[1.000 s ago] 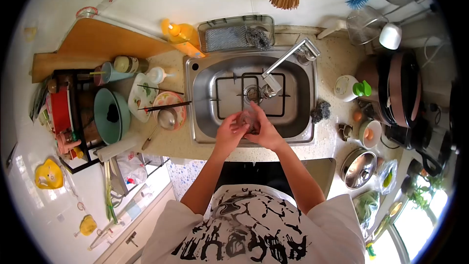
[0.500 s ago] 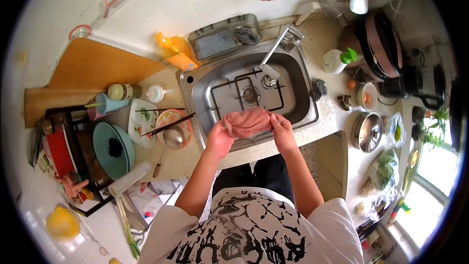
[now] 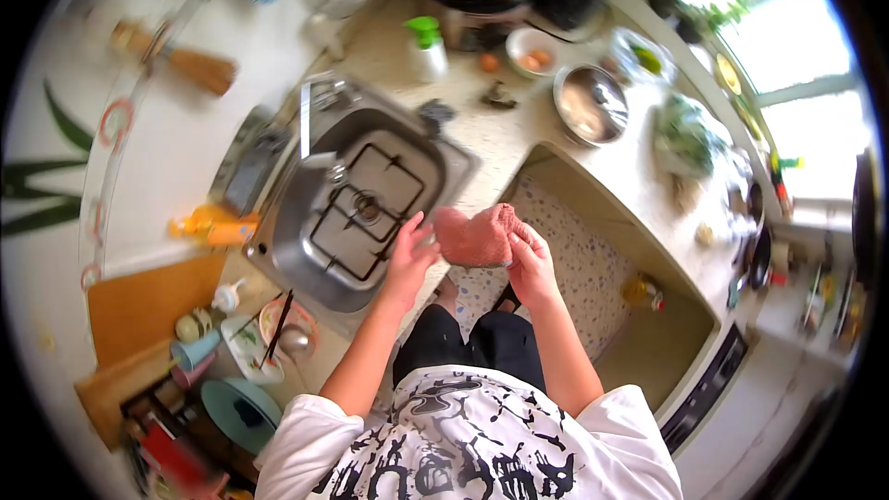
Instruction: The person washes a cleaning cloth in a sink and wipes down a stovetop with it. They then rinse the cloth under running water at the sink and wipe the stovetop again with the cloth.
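A pinkish-red cloth [image 3: 474, 236], folded and bunched, hangs above the counter's front edge. My right hand [image 3: 531, 264] pinches its right side between thumb and fingers. At the cloth's left edge, my left hand [image 3: 409, 257] has its fingers apart, slightly blurred; it seems not to grip the cloth. Left of my hands is the steel sink [image 3: 301, 264], in which a black wire grate [image 3: 356, 222] lies flat around the drain. The faucet [image 3: 310, 120] reaches over the sink from its far side.
On the right counter stand a steel bowl [image 3: 591, 104], a small bowl of eggs [image 3: 534, 53] and a green-topped pump bottle [image 3: 428, 51]. Left of the sink are an orange bottle [image 3: 215, 225], a white tray [image 3: 248, 347] and a teal basin [image 3: 238, 414]. A low recess opens at right.
My view and body have turned right, away from the sink. My left hand has come off the cloth with its fingers spread, while my right hand keeps hold of it.
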The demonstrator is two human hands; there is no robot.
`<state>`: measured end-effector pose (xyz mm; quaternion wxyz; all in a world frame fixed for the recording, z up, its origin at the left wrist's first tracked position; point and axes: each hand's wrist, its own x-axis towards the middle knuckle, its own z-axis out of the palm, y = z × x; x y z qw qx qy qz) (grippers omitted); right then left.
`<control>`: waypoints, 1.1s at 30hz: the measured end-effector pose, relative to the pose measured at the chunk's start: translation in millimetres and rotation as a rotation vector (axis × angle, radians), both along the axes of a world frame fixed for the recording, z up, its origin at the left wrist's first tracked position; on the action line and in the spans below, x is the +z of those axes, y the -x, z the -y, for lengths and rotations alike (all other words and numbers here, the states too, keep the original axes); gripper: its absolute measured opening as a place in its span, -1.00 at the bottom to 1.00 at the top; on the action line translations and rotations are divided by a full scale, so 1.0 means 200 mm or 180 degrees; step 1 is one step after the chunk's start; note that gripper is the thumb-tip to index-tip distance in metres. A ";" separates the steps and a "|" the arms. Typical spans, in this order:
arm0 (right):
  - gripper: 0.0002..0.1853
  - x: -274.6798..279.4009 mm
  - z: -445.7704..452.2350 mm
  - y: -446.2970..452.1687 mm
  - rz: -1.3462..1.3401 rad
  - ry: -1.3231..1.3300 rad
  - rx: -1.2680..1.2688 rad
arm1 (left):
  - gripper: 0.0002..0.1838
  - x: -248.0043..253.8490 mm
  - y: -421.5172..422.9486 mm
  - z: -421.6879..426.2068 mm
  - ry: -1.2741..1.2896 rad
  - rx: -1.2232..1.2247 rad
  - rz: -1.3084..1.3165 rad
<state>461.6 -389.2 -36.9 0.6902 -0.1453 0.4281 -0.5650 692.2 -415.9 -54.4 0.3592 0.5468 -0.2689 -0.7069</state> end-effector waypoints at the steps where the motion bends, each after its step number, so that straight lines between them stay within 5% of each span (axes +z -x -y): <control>1: -0.64 -0.01 -0.08 0.09 -0.0094 0.0110 -0.0158 | -0.23 -0.05 0.11 -0.02 0.0516 -0.0340 0.0097; 5: -0.69 0.03 -0.41 0.41 -0.0454 0.0106 -0.0616 | -0.16 0.04 0.55 -0.11 0.0863 -0.2027 -0.0927; 8: -0.66 0.01 -0.69 0.68 -0.0363 0.0129 -0.0934 | -0.28 0.15 0.97 -0.29 0.0950 -0.2609 -0.0443; 11: -0.63 0.09 -0.96 0.93 0.0023 0.0140 -0.1635 | -0.54 0.11 1.37 -0.53 0.0512 -0.2143 -0.0806; 15: -0.67 0.09 -1.43 1.34 0.0042 0.0015 -0.2420 | -0.72 0.10 1.80 -0.82 0.0645 -0.2437 -0.0689; 22: -0.73 0.05 -2.40 1.97 -0.1087 -0.0537 -0.3041 | -0.76 0.19 2.54 -1.28 0.1173 -0.3346 -0.0051; 32: -0.68 -0.12 -3.31 2.14 -0.1061 -0.0808 -0.4836 | -0.75 0.24 3.35 -1.90 -0.0215 -0.4925 -0.0380; 33: -0.67 -0.14 -3.36 2.15 -0.1065 -0.0926 -0.5009 | -0.59 0.21 3.43 -1.93 -0.0630 -0.5103 -0.0423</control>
